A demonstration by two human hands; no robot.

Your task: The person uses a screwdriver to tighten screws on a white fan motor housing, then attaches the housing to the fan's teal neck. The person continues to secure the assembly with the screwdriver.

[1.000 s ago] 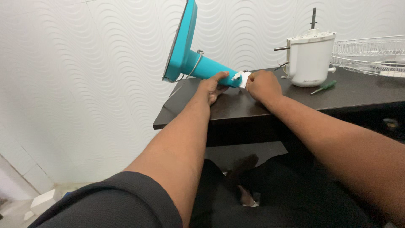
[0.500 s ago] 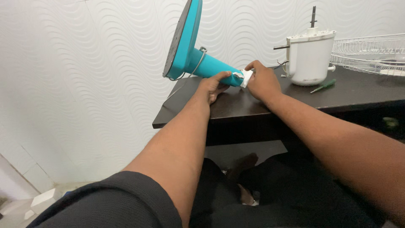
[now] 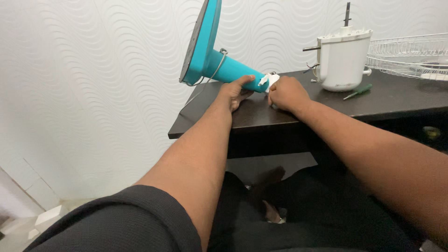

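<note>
Your left hand (image 3: 237, 92) grasps the neck of the teal fan base (image 3: 210, 56), thumb stretched along the top of the stem and fingers tucked beneath it; the base lies on its side at the left end of the dark table (image 3: 322, 109), its round foot tipped up on edge and overhanging the table's left edge, facing the white wavy-patterned wall (image 3: 93, 70); your right hand (image 3: 285, 93) is curled closed at the narrow end of the stem, where a small white fitting (image 3: 269, 79) sticks out; you cannot tell from here whether those fingers pinch the fitting or only press against it; a thin grey cord (image 3: 210, 79) loops around the stem and drops toward the table edge; farther right on the table stands a white motor housing (image 3: 343, 60) with a dark shaft pointing up; a green-handled screwdriver (image 3: 358, 90) lies just beside it; a white wire grille (image 3: 410, 53) rests behind, at the right edge of the view.
</note>
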